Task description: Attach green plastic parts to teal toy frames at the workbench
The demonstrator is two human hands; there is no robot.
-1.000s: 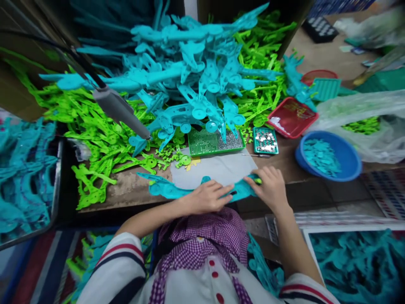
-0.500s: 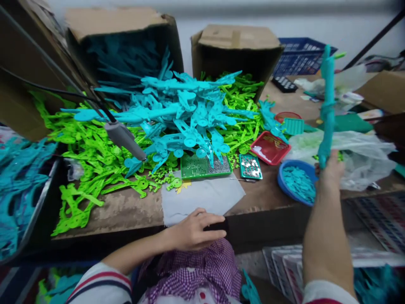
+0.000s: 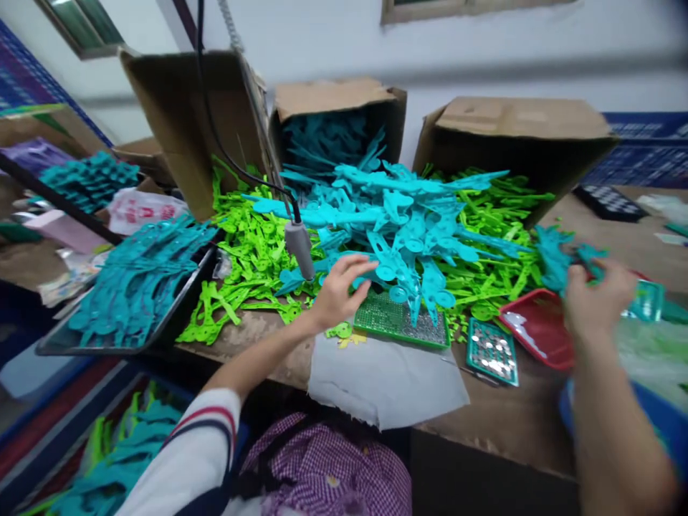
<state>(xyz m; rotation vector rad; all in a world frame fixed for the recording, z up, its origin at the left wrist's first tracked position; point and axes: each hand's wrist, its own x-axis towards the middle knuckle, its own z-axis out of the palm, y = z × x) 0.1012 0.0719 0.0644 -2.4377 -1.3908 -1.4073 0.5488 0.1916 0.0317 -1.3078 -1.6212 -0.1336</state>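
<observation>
My left hand is raised over the table's front part, fingers apart and holding nothing. Just beyond it lies a large heap of turquoise plastic parts. At the right, my right hand is blurred, its fingers curled around a small turquoise plastic piece. It is beside a little pile of turquoise pieces and over the edge of a red tray. A green tray of small metal bits sits between the hands, with a turquoise tray of silver discs to its right.
Lime-green plastic parts surround the heap. Cardboard boxes stand behind. A grey tool hangs on a cable. At left is a black tray of turquoise parts. A grey cloth lies in front, a blue basin at right.
The long turquoise part is gone from my right hand, which has come in to the small turquoise pile. My left hand has risen from the lap to the heap. The view has swung left.
</observation>
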